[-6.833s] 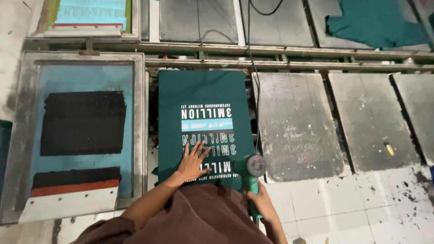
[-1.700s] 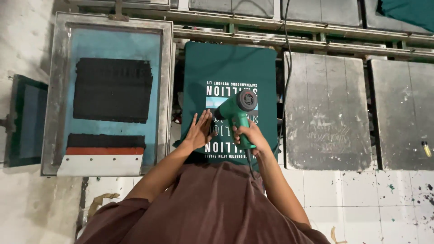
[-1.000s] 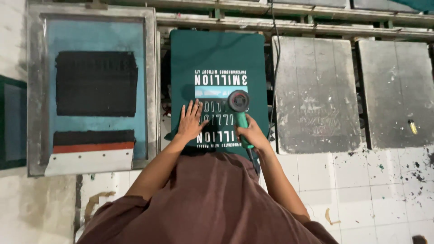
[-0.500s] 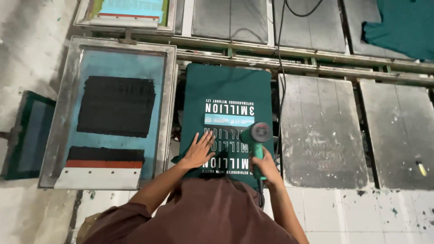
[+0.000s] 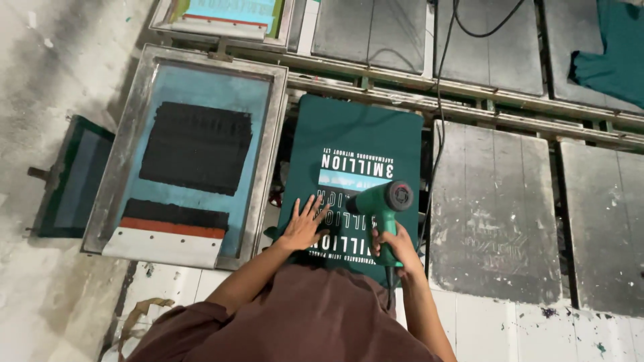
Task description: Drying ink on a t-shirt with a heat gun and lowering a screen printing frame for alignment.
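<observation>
Along the bench we see a framed printing screen [image 5: 191, 151] with blue mesh and a dark rectangular patch, just left of a dark green shirt [image 5: 355, 141] bearing a white and pale blue printed design, stretched over a board. Our left hand [image 5: 302, 228] lies spread flat on the print. Our right hand [image 5: 396, 245] is wrapped around a green heat gun [image 5: 382, 204].

Print workshop, screen frame [image 5: 194, 151], ink-stained pallets [image 5: 493, 208]

Framed printing screen [image 5: 194, 151] with squeegee [image 5: 171, 231] lies left; bare grey platens [image 5: 493, 208] right; second green garment [image 5: 614, 57] upper right.
</observation>
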